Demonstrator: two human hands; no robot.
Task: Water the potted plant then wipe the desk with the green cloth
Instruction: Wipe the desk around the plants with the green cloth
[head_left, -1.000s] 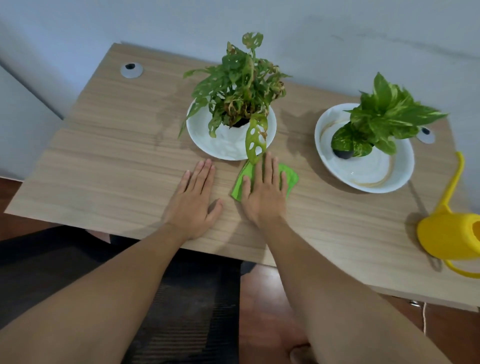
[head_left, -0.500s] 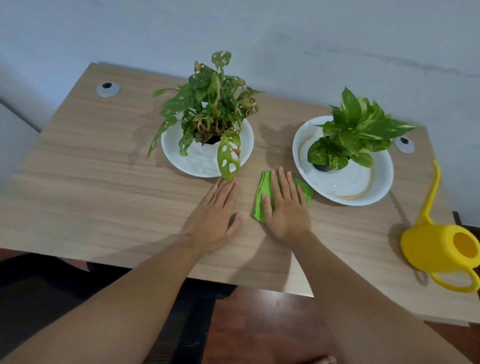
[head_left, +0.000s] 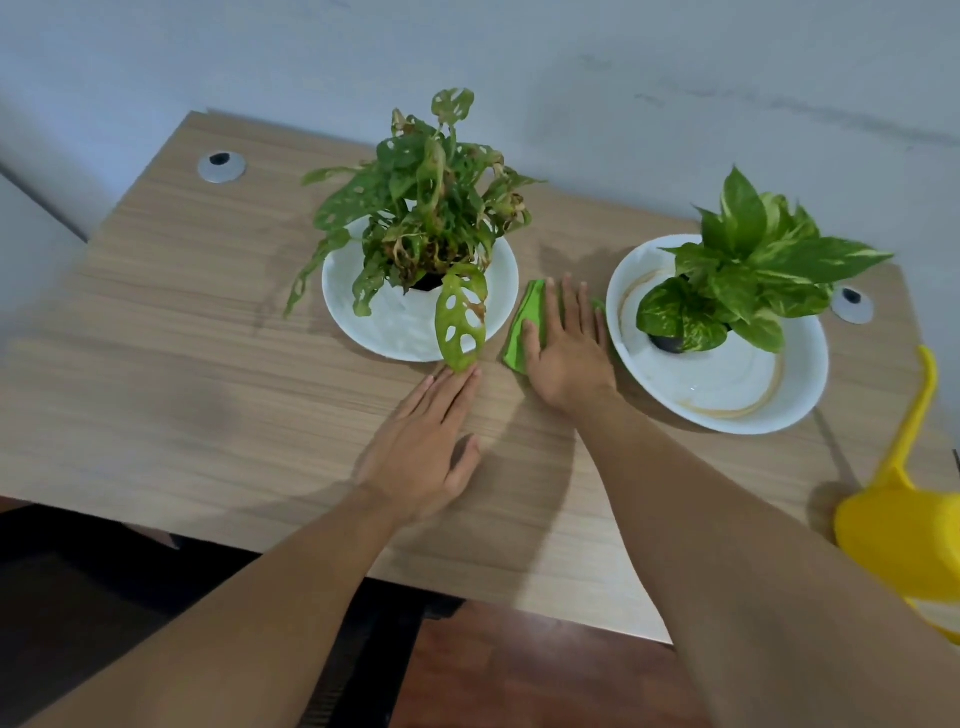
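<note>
My right hand (head_left: 563, 348) presses flat on the green cloth (head_left: 525, 325), which lies on the wooden desk (head_left: 182, 374) in the gap between two white plates. Most of the cloth is hidden under my palm and fingers. My left hand (head_left: 423, 449) rests flat on the desk, fingers together, its tips just under a hanging holed leaf. A holed-leaf potted plant (head_left: 426, 218) stands on the left plate (head_left: 395, 332). A variegated potted plant (head_left: 748, 265) stands on the right plate (head_left: 727, 395).
A yellow watering can (head_left: 904, 519) sits at the desk's right front, its long spout pointing up and back. Two round grey cable grommets (head_left: 222, 166) sit near the back corners. A pale wall runs behind the desk. Dark floor lies below the front edge.
My right hand has slid the green cloth to the right and away from me, into the gap between the plates. My left hand has followed a little to the right, flat on the desk.
</note>
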